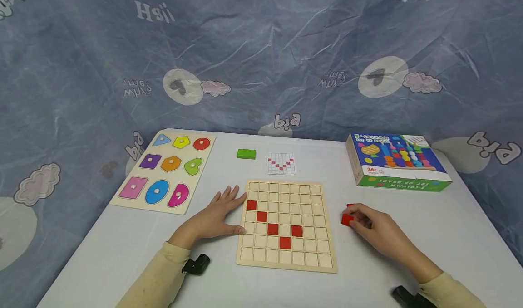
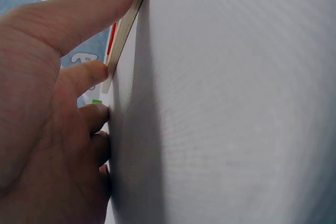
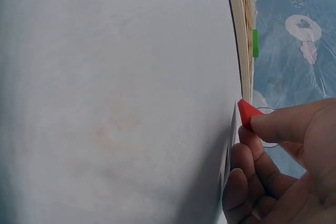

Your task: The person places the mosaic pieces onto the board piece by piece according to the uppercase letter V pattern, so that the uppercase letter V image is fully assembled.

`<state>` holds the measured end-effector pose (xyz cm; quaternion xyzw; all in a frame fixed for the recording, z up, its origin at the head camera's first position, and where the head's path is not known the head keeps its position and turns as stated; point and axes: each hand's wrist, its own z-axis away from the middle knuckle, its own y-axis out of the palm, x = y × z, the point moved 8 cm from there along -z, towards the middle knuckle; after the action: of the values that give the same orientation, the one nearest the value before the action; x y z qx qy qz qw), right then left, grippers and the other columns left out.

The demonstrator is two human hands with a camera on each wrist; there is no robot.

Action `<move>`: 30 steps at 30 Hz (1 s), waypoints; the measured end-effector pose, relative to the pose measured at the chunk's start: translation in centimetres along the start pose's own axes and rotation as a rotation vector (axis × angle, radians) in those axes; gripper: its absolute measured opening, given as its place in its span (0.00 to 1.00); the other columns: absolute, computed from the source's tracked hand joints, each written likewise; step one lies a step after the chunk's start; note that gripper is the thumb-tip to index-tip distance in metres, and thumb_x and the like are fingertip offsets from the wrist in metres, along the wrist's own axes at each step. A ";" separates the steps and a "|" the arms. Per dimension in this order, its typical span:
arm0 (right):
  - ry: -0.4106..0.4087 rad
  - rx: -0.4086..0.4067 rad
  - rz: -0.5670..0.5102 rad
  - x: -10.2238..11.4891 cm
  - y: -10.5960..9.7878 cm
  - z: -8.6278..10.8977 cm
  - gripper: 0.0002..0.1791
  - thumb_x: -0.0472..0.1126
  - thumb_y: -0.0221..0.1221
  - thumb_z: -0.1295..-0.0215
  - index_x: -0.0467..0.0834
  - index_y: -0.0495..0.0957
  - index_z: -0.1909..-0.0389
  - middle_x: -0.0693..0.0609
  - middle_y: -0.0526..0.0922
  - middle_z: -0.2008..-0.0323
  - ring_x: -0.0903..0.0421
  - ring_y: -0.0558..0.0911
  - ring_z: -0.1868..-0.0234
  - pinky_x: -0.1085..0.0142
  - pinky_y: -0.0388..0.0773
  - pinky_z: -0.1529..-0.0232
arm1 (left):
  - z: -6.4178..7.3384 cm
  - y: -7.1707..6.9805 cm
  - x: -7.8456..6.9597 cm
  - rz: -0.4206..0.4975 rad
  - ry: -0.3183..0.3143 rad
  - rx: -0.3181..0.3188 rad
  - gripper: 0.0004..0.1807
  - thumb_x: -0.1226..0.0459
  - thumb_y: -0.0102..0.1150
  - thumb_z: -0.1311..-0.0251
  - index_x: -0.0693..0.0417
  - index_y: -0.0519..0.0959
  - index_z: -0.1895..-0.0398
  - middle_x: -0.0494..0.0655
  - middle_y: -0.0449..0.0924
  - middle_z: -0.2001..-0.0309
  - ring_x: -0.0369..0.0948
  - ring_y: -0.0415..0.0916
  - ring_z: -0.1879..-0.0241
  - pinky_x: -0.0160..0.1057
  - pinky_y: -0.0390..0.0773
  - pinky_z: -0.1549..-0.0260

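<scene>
A wooden grid board (image 1: 303,195) lies flat on the table, with several red square tiles (image 1: 284,243) set in its cells. My left hand (image 1: 212,221) is spread at the board's left side, thumb and index fingertip touching its edge, as the left wrist view also shows. Right of the board, my right hand (image 1: 377,233) pinches a red tile (image 3: 247,113) between thumb and fingers. More red (image 1: 350,204) shows just behind those fingers, mostly hidden. Beyond the board's far edge lies a small card (image 1: 282,172) printed with a grid and a V of red squares.
A green block (image 1: 246,154) sits left of the card. At the back left lies a knob puzzle board (image 1: 136,200) with several coloured shapes. A bead-set box (image 1: 402,185) stands at the back right. Patterned blue cloth (image 1: 261,67) hangs behind the white table (image 1: 222,285).
</scene>
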<state>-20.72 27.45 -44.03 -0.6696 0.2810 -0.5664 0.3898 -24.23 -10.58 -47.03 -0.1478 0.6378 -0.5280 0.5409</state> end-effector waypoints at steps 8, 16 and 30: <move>-0.023 -0.005 -0.037 0.9 0.0 -0.1 0.14 0.34 0.66 0.34 0.49 0.83 0.49 0.58 0.80 0.66 0.60 0.76 0.67 0.71 0.76 0.68 | 0.0 -0.1 -0.1 0.001 -0.008 0.004 0.56 0.42 0.74 0.48 0.44 0.56 0.19 0.50 0.43 0.18 0.50 0.32 0.19 0.54 0.36 0.22; -0.026 -0.011 -0.060 1.8 0.1 -0.3 0.13 0.35 0.66 0.33 0.49 0.82 0.50 0.58 0.80 0.67 0.60 0.75 0.67 0.71 0.75 0.69 | 0.0 0.0 0.0 -0.001 -0.002 0.000 0.55 0.42 0.74 0.48 0.44 0.57 0.19 0.51 0.44 0.18 0.50 0.32 0.19 0.54 0.36 0.22; -0.056 -0.013 -0.100 3.2 1.0 -0.8 0.12 0.34 0.66 0.33 0.52 0.83 0.53 0.61 0.81 0.67 0.61 0.76 0.66 0.70 0.76 0.67 | 0.0 -0.1 -0.1 0.004 0.004 -0.003 0.55 0.43 0.74 0.48 0.44 0.57 0.19 0.51 0.44 0.18 0.51 0.32 0.19 0.54 0.36 0.22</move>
<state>-20.83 24.15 -43.09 -0.7009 0.2400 -0.5642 0.3644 -24.23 -10.55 -46.93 -0.1463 0.6400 -0.5263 0.5404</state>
